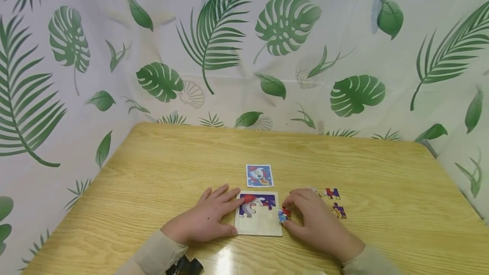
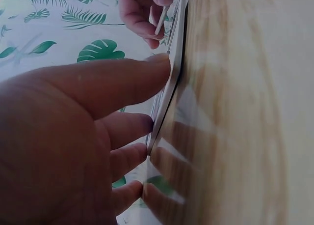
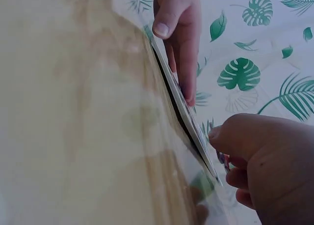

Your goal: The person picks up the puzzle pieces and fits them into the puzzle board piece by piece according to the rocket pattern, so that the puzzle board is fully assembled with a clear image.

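Note:
A square wooden puzzle tray (image 1: pixel 263 225) lies in front of me, with joined pieces of a rocket picture along its top and left parts and bare wood at the lower right. My left hand (image 1: pixel 206 220) rests at the tray's left side, fingers spread and fairly straight, thumb at its lower left corner. The left wrist view shows that thumb against the tray's edge (image 2: pixel 172 75). Between thumb and fingers, my right hand (image 1: pixel 317 222) pinches a red and blue jigsaw piece (image 1: pixel 284 215) at the tray's right edge. In the right wrist view the fingers partly hide this piece (image 3: pixel 222 158).
Several loose jigsaw pieces (image 1: pixel 333 193) lie right of the tray, some partly behind my right hand. A picture card (image 1: pixel 259 176) of a rocket lies just beyond the tray. A black object (image 1: pixel 185 265) sits by my left sleeve. A leaf-patterned cloth (image 1: pixel 229 54) hangs behind the wooden table (image 1: pixel 172 160).

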{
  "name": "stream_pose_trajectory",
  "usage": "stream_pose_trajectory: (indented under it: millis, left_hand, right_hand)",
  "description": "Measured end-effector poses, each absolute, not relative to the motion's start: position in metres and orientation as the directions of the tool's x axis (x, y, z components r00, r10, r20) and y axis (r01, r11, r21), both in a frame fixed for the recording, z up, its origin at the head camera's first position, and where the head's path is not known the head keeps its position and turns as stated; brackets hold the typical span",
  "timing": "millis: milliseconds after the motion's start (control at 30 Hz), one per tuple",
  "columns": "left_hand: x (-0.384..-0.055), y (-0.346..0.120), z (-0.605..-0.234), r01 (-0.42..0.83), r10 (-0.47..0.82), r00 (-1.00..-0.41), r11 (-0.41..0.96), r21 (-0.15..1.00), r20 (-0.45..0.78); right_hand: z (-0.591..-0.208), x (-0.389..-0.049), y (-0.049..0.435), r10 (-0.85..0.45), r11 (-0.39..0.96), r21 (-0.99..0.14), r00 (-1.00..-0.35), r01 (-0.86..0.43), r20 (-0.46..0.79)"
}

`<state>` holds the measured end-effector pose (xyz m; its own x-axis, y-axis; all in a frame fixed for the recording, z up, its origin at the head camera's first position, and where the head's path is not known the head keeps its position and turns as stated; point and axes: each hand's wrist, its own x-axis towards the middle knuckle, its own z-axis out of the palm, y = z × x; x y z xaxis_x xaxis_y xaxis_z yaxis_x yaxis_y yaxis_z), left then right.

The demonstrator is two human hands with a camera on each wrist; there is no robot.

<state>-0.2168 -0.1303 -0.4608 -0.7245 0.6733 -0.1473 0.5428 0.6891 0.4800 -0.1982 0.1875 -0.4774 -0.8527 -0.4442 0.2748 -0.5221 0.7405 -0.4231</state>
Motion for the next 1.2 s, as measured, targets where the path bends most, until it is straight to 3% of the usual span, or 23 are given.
stream_pose_trajectory:
  millis: [367,633,1200]
  left_hand:
    - [-0.217,-0.129,-0.456,0.523,0.66,-0.734,0.699,0.487,-0.159]
    - [-0.216,-0.127,-0.458,0.559,0.675,-0.726,0.691,0.458,-0.132]
    - [-0.217,-0.125,-0.459,0.569,0.684,-0.72,0.679,0.464,-0.119]
  right_hand:
    - [-0.477,-0.197,0.144,-0.501,0.678,-0.479,-0.827,-0.558,0.254]
    - [-0.481,-0.2,0.113,-0.561,0.619,-0.461,-0.769,-0.636,0.308]
    - [-0.483,-0.199,0.108,-0.57,0.651,-0.408,-0.767,-0.64,0.294]
